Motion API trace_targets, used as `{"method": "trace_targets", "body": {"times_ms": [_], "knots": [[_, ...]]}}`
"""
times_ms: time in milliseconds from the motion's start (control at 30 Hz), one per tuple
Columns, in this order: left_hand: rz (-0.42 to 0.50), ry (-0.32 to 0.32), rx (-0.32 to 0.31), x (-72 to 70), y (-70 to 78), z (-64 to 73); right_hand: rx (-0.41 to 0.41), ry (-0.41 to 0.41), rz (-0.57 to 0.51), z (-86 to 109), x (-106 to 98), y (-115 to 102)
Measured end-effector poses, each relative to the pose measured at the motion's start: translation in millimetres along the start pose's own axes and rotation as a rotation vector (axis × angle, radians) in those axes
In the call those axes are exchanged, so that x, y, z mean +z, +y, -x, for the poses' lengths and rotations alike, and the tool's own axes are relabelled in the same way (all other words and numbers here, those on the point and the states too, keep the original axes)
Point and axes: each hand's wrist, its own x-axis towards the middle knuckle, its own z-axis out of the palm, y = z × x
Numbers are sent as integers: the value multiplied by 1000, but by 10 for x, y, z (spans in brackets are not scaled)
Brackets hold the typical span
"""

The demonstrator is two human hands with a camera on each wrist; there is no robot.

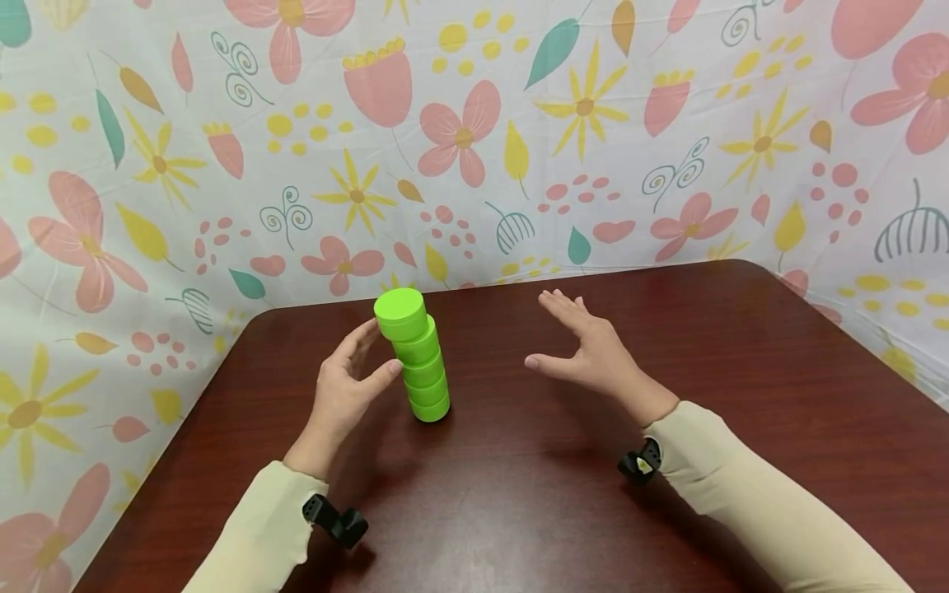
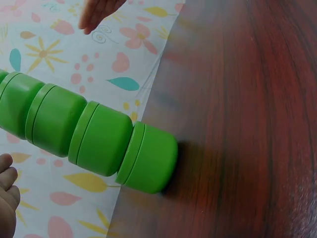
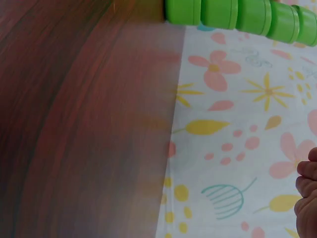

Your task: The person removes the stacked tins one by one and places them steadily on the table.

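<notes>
A tower of several lime-green round lidded jars (image 1: 425,375) stands upright on the table, one on top of another. Its top jar (image 1: 400,313) sits slightly out of line, shifted to the left. My left hand (image 1: 344,383) is held up beside the tower's left side, fingers loosely bent and thumb pointing at the upper jars. In the left wrist view, a gap shows between that hand's fingers (image 2: 9,183) and the jars (image 2: 101,139). To the right, well apart from the tower, my right hand (image 1: 593,350) hovers above the table with its fingers extended and nothing in it.
The dark reddish-brown wooden table (image 1: 482,511) reaches back to a white cloth (image 1: 474,148) printed with flowers and leaves, hanging behind and along the sides. Each wrist wears a black strap-on camera, one on the left (image 1: 337,523) and one on the right (image 1: 640,463).
</notes>
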Motion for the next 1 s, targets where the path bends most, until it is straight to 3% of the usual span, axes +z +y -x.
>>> {"method": "trace_targets", "body": {"times_ms": [133, 333, 667, 1000], "knots": [[37, 18, -6, 23, -7, -9, -47, 66, -62, -40, 97, -14], [64, 27, -28, 49, -28, -13, -73, 87, -133, -100, 229, -81], [158, 31, 15, 136, -25, -31, -48, 114, -212, -174, 383, -217], [172, 77, -6, 160, -24, -58, 3, 134, -330, -282, 393, -684]]}}
